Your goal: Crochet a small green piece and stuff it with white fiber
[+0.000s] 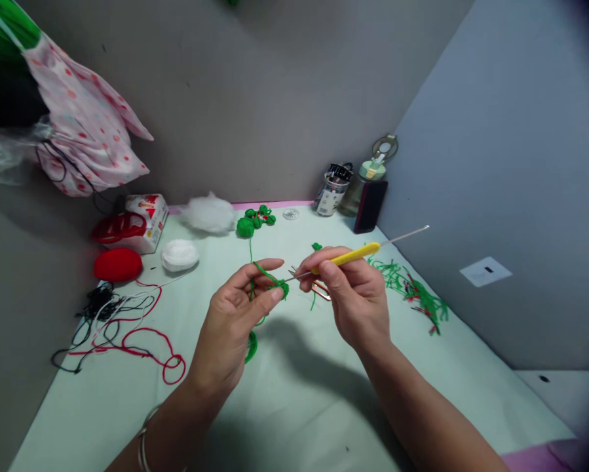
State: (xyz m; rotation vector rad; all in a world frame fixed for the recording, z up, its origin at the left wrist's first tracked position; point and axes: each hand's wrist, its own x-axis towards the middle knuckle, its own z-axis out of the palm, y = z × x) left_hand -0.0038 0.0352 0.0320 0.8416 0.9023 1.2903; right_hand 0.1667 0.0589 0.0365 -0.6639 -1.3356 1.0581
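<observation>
Soft, fluffy white stuffing [208,214] lies by the far edge of the pale green table [471,383], beside a round green yarn ball [245,227] and small, knobbly green pieces [265,217]. Near the left edge I see a smooth red yarn ball [118,264], a white yarn ball [179,254] and loose, looping strands [127,321]; thin green scraps [422,298] are strewn along the right edge. At the far right corner, a clear jar [327,202] holds slim, dark-topped items, next to a lidded bottle [373,172]. Above the middle of the table, my left hand [230,321] pinches a small, bumpy green crochet piece [284,288] between thumb and fingers, yarn strung over them. My right hand [358,298], fingers curled, grips a yellow-handled metal hook [356,254], its tip at the piece.
</observation>
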